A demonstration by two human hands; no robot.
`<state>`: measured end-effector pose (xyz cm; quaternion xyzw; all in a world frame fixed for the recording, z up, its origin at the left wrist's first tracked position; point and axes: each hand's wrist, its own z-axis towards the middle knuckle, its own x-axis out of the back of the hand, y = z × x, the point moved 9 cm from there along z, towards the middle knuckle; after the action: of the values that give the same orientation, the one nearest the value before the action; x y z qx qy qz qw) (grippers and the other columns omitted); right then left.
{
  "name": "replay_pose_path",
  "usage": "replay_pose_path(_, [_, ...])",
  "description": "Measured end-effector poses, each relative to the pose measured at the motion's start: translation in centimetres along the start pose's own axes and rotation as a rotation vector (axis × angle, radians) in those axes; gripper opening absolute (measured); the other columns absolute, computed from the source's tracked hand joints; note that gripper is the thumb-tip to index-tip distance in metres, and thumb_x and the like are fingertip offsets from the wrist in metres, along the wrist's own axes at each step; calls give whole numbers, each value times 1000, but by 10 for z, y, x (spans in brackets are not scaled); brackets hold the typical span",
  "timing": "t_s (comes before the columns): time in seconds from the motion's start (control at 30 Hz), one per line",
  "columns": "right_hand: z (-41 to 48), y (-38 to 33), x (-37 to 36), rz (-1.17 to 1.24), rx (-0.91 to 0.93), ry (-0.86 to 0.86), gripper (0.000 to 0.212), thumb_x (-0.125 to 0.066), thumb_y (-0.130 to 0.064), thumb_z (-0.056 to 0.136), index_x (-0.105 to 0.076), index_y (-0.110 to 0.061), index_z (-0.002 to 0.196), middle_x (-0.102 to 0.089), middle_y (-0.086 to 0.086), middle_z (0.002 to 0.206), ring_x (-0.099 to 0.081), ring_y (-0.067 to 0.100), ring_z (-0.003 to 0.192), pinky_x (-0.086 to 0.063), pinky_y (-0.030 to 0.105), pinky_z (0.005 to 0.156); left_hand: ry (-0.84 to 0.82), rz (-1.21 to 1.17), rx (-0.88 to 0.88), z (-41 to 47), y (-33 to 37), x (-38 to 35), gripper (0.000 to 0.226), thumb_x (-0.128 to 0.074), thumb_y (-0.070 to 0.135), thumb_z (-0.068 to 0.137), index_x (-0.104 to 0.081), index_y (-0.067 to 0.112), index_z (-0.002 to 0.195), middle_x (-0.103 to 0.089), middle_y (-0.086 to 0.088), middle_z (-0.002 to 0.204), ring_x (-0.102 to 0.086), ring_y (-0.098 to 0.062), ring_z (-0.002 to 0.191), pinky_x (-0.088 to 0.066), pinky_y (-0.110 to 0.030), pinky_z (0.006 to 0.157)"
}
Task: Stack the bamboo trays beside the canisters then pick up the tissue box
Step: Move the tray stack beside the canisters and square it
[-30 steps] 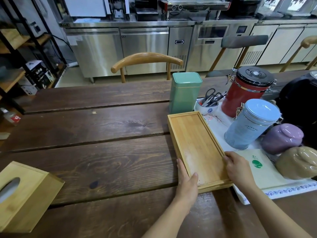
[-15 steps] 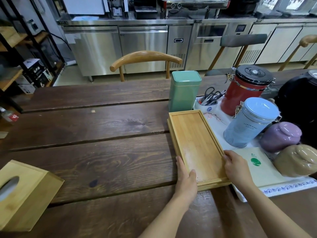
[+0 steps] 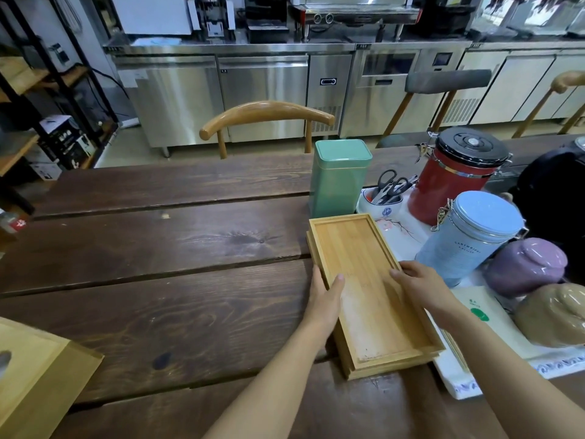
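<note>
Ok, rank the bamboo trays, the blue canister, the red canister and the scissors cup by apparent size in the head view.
1. bamboo trays, clearly largest.
2 and 3. blue canister and red canister look alike; the blue one stands nearer, so unranked.
4. scissors cup, smallest.

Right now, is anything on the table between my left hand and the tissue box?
Nothing visible. Only dark table planks show between the left hand, which holds the bamboo trays, and the tissue box at the near left corner.

The bamboo trays (image 3: pixel 357 255) lie stacked (edges slightly offset) beside the blue canister (image 3: pixel 468 239); wooden tissue box (image 3: pixel 38 384) sits far left.
</note>
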<state>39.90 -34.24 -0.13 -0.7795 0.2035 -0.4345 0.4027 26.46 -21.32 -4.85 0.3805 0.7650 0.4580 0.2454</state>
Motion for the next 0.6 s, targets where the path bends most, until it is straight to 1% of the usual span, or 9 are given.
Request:
replay_pose_path(0.07, [15, -2, -5, 28, -6, -25, 25, -55, -23, 89, -57, -1, 101, -58, 25, 116, -56, 36, 103, -42, 47, 95, -7, 24, -51, 15, 13, 3, 59, -43, 43, 95, -16, 37, 147, -38, 4, 151, -38, -19, 135, -31, -46, 113])
replay_pose_path(0.13, [29, -5, -10, 47, 6, -39, 24, -53, -20, 90, -58, 1, 100, -58, 28, 113, -60, 33, 95, -46, 44, 87, -5, 59, -77, 29, 22, 4, 61, -43, 44, 94, -14, 37, 147, -36, 4, 152, -37, -20, 136, -30, -48, 114])
replay_pose_path(0.2, [41, -8, -14, 48, 13, -58, 13, -49, -20, 91, -60, -13, 90, -63, 21, 108, -59, 22, 83, -47, 37, 78, 2, 61, -71, 42, 26, 5, 65, -42, 45, 94, -7, 35, 149, -27, 2, 156, -31, -22, 140, -27, -50, 115])
replay_pose_path(0.23, [48, -7, -15, 43, 17, -59, 12, -48, -19, 91, -59, -19, 89, -64, 17, 106, -58, 21, 84, -47, 39, 81, 11, 44, -71, 48, 27, 6, 67, -41, 44, 95, -5, 34, 149, -24, 1, 158, -29, -22, 141, -26, -50, 115])
replay_pose_path(0.3, [61, -5, -16, 51, 21, -69, 17, -45, -13, 91, -58, -23, 96, -64, 10, 106, -59, 24, 94, -47, 44, 90, 36, 3, -81, 54, 29, 6, 66, -40, 41, 96, -3, 33, 150, -20, 0, 159, -26, -22, 142, -24, -50, 116])
replay_pose_path(0.33, [66, -4, -17, 66, 20, -79, 23, -44, -10, 91, -59, -26, 99, -64, 6, 105, -59, 23, 96, -48, 43, 91, 46, -16, -86, 56, 29, 6, 66, -40, 39, 96, -3, 33, 150, -20, 0, 159, -26, -22, 143, -24, -50, 116])
replay_pose_path(0.4, [73, -1, -18, 106, 17, -96, 34, -43, -4, 90, -63, -31, 98, -65, -3, 100, -61, 17, 91, -49, 36, 82, 54, -62, -86, 59, 27, 6, 65, -40, 37, 97, -4, 33, 150, -20, 0, 159, -26, -22, 143, -24, -50, 116])
replay_pose_path(0.47, [77, 3, -19, 159, 3, -112, 44, -43, -1, 90, -66, -38, 86, -67, -7, 96, -63, 14, 87, -50, 33, 75, 56, -94, -75, 61, 23, 4, 64, -40, 38, 96, -5, 35, 150, -19, 1, 159, -25, -22, 143, -23, -50, 117])
replay_pose_path(0.6, [80, 9, -19, 220, -12, -132, 50, -42, 0, 90, -68, -42, 83, -70, -10, 93, -65, 13, 85, -50, 31, 71, 78, -108, -84, 62, 21, 3, 64, -40, 38, 96, -5, 37, 149, -18, 2, 159, -25, -22, 143, -23, -50, 117])
